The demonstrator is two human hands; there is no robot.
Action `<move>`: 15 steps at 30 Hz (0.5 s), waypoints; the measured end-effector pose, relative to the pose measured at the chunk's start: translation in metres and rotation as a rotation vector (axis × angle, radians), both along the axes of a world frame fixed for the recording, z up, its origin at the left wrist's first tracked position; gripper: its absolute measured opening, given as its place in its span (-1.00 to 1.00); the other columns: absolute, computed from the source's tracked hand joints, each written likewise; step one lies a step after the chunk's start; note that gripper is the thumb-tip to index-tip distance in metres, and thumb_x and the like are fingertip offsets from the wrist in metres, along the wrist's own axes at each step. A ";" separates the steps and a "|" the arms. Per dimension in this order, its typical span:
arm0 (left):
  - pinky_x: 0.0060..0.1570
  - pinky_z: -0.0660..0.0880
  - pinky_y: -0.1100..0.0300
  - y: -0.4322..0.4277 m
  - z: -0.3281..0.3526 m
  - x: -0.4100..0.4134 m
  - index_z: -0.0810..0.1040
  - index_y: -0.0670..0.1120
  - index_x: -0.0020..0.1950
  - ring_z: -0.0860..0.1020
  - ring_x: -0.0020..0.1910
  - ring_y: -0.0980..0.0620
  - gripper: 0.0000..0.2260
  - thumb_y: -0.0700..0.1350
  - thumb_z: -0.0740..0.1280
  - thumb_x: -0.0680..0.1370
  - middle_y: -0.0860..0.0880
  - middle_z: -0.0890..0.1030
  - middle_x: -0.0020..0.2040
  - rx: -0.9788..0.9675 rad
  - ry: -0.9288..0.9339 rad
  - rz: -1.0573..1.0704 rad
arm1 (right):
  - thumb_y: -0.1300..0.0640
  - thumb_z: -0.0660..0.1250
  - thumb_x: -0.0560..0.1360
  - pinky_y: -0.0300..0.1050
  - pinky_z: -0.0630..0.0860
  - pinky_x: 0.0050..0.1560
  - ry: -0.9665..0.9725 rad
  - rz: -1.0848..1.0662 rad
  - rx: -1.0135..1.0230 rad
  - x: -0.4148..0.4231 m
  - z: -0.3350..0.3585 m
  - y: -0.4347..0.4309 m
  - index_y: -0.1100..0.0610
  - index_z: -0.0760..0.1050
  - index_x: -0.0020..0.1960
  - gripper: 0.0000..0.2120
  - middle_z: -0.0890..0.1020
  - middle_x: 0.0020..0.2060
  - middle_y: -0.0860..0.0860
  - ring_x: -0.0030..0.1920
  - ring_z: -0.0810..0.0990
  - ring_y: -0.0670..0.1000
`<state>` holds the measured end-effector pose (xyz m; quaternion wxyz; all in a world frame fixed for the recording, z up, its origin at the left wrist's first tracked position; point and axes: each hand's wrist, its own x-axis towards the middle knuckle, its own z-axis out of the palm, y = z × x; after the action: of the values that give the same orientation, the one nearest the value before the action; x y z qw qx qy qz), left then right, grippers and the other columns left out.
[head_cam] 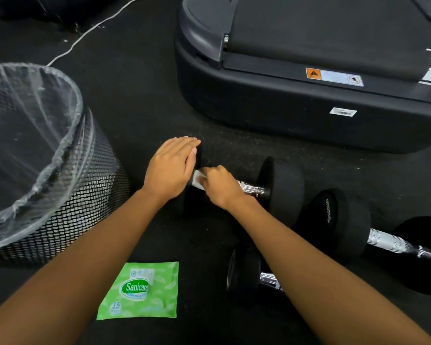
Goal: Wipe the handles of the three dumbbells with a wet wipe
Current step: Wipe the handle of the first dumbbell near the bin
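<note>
Three black dumbbells with chrome handles lie on the dark floor. The far dumbbell (280,188) is the one under my hands. My left hand (171,170) rests flat, fingers straight, on its left weight head. My right hand (219,186) grips a white wet wipe (197,180) wrapped round the left end of its handle. A second dumbbell (383,241) lies to the right. The third dumbbell (244,275) lies nearer me, partly hidden by my right forearm.
A green pack of wet wipes (141,291) lies on the floor in front of me. A black mesh bin (67,202) with a clear liner stands at the left. A treadmill base (296,105) fills the far right. A white cable (85,36) crosses the far floor.
</note>
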<state>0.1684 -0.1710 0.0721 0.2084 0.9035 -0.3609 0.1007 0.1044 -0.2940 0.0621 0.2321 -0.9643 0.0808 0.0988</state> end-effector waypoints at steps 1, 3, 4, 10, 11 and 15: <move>0.35 0.17 0.18 0.000 0.000 0.000 0.49 -0.15 0.29 0.44 0.30 0.02 -0.60 -0.05 0.01 0.61 -0.08 0.56 0.24 -0.003 0.000 -0.001 | 0.17 0.18 0.58 -0.06 0.39 0.07 -0.036 -0.002 0.000 -0.003 0.000 0.002 0.21 0.46 0.21 -0.76 0.57 0.08 0.17 0.13 0.47 0.12; 0.35 0.16 0.19 0.000 0.001 0.000 0.50 -0.16 0.28 0.45 0.30 0.01 -0.59 -0.04 -0.01 0.60 -0.08 0.56 0.23 -0.011 0.000 -0.003 | 0.15 0.20 0.57 -0.09 0.36 0.16 -0.093 -0.003 0.015 -0.010 0.001 -0.001 0.17 0.39 0.31 -0.68 0.54 0.15 0.14 0.21 0.42 0.09; 0.35 0.16 0.19 0.001 0.001 -0.001 0.50 -0.16 0.28 0.45 0.29 0.01 -0.58 -0.04 -0.01 0.60 -0.08 0.56 0.23 -0.014 0.000 -0.004 | 0.15 0.22 0.57 -0.10 0.34 0.18 -0.104 0.002 0.013 -0.014 0.001 -0.004 0.15 0.37 0.33 -0.66 0.52 0.19 0.13 0.24 0.40 0.07; 0.36 0.18 0.17 0.001 0.001 -0.002 0.50 -0.16 0.28 0.44 0.30 0.02 -0.57 -0.03 -0.02 0.60 -0.08 0.56 0.24 -0.021 0.011 -0.008 | 0.03 0.13 0.60 0.00 0.42 0.04 0.015 -0.115 0.080 -0.015 -0.001 -0.020 0.20 0.45 0.22 -0.69 0.55 0.08 0.19 0.10 0.49 0.14; 0.36 0.18 0.17 0.000 0.001 -0.002 0.50 -0.16 0.28 0.44 0.30 0.02 -0.57 -0.03 -0.02 0.60 -0.08 0.56 0.24 -0.022 0.010 -0.009 | 0.02 0.09 0.61 0.01 0.44 0.01 0.039 -0.119 0.063 -0.011 -0.002 -0.019 0.22 0.47 0.17 -0.67 0.57 0.05 0.20 0.07 0.51 0.15; 0.36 0.19 0.15 0.000 0.000 -0.001 0.50 -0.16 0.29 0.44 0.30 0.01 -0.59 -0.05 0.00 0.60 -0.09 0.55 0.24 -0.019 0.011 -0.003 | 0.11 0.11 0.60 0.02 0.45 0.03 0.064 -0.049 0.027 0.003 0.001 -0.003 0.24 0.47 0.12 -0.74 0.58 0.05 0.19 0.07 0.52 0.16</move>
<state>0.1678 -0.1708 0.0723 0.2189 0.9016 -0.3599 0.0986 0.1077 -0.2968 0.0629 0.2450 -0.9551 0.1107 0.1250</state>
